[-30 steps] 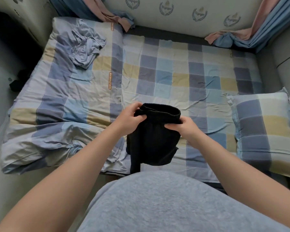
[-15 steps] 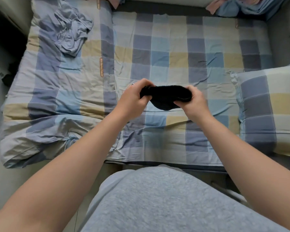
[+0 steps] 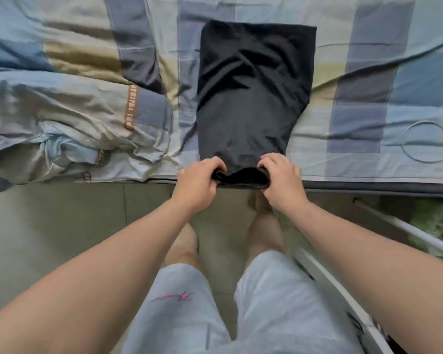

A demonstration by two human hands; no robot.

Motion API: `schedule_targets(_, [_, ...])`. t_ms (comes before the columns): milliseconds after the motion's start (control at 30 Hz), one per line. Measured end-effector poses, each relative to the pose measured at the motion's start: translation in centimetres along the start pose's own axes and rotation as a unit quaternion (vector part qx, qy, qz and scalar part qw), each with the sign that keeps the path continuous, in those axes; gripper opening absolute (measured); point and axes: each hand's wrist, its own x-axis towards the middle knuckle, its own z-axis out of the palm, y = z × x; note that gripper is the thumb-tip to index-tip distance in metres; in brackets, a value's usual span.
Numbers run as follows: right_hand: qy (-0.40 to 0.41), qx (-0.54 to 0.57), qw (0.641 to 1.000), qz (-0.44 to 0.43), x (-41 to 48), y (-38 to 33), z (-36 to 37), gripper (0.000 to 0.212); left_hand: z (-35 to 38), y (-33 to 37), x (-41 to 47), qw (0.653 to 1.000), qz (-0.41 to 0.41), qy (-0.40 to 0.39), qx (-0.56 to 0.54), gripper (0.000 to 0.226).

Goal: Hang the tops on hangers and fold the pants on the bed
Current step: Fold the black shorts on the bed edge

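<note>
The black soft-fabric pants (image 3: 253, 93), bunched in the air between the hands half a second ago, now lie flung out lengthwise on the blue, grey and yellow checked bedsheet (image 3: 368, 72), legs stacked and reaching toward the far side, waistband at the near edge. The left hand (image 3: 198, 183) and right hand (image 3: 283, 180) each have fingers curled round a waistband corner, just right of the rumpled checked quilt (image 3: 62, 118). With the garment laid out, folding can probably begin.
</note>
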Motion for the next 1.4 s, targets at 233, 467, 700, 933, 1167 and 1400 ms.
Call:
schedule_targets(233, [-0.154, -0.017, 0.986, 0.067, -3.5, 1.4, 10.3, 0.037, 9.3, -5.3, -1.7, 0.973, -0.165, -0.160, 0.018, 0.037])
schedule_targets(467, [-0.317, 0.061, 0.936, 0.139, -6.3, 0.7, 10.3, 0.019, 9.0, -4.7, -3.1, 0.906, -0.201, -0.371, -0.004, 0.021])
schedule_targets(700, [-0.265, 0.212, 0.921, 0.193, -0.7, 2.0, 5.0, 0.026, 4.0, -2.9, 2.8, 0.928, -0.226, -0.280, -0.093, 0.013])
schedule_targets(933, [-0.121, 0.316, 0.916, 0.216, 7.9, 3.3, -0.5, 0.017, 0.5, -1.0, 11.7, 0.974, -0.168, -0.071, -0.130, 0.035])
schedule_targets(1167, [0.070, 0.319, 0.915, 0.237, 13.0, 4.1, -1.9, 0.038, 0.4, -0.4, 15.0, 0.961, -0.148, 0.133, -0.191, 0.047])
schedule_targets(1400, [0.038, 0.178, 0.927, 0.329, 10.9, 6.3, 1.7, 0.085, 3.5, -3.2, 12.7, 0.942, -0.272, 0.186, -0.062, 0.086])
